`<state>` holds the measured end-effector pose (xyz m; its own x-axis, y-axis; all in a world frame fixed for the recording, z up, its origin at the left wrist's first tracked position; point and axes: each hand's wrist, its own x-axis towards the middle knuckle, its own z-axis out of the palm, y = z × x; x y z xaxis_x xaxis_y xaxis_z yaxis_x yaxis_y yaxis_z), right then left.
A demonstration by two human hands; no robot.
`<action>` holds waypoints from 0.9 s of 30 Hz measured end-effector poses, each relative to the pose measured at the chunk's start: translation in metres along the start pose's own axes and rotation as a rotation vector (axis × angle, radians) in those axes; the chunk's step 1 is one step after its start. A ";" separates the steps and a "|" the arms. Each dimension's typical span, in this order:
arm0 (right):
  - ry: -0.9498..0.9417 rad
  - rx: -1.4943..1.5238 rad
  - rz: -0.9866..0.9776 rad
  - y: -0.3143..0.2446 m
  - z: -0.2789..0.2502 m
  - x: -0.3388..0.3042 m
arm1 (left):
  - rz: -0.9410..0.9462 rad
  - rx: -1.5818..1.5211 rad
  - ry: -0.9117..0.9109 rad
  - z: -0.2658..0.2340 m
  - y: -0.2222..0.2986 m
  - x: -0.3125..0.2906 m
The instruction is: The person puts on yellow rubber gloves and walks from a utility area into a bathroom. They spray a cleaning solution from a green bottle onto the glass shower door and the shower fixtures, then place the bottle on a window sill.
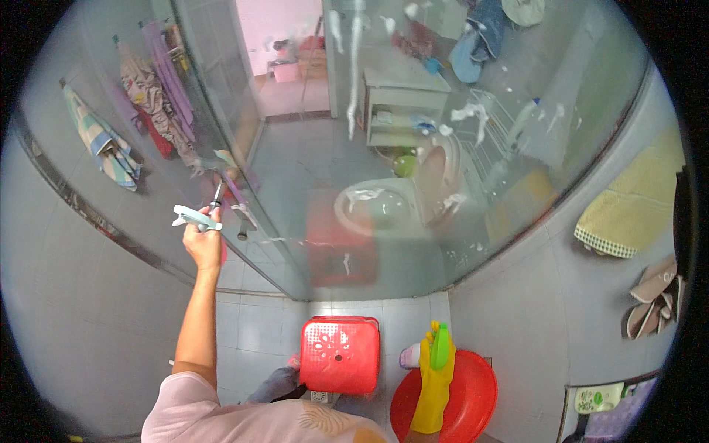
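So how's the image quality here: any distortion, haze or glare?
Head view: fisheye bending is strong, with walls curving toward black corners; the glass panel looks hazy, marked by white streaks and a red patch, probably the red stool's reflection; the floor tiles show soft shine.

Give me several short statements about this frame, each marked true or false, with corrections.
1. The bare left hand grips a pale implement. True.
2. The right hand wears a blue glove. False: the rubber glove is yellow.
3. The red stool stands left of the red basin. True.
4. The glass panel is spotless. False: white streaks mark it.
5. A toilet shows through the glass. True.
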<state>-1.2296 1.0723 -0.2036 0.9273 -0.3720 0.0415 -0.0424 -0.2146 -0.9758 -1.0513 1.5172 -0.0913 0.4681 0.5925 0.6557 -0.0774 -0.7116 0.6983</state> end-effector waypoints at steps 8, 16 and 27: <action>0.036 0.131 0.040 0.000 -0.012 0.018 | 0.008 0.011 -0.094 -0.004 -0.015 0.004; 0.135 0.153 0.099 0.043 -0.042 0.033 | 0.029 0.191 -0.091 -0.004 -0.078 0.029; 0.037 -0.181 0.076 0.096 -0.044 0.031 | -0.006 0.557 -0.054 -0.043 -0.234 0.120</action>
<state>-1.2213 1.0005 -0.2870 0.9049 -0.4252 -0.0199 -0.1812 -0.3424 -0.9219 -1.0145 1.7708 -0.1635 0.5123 0.5872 0.6267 0.3955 -0.8090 0.4348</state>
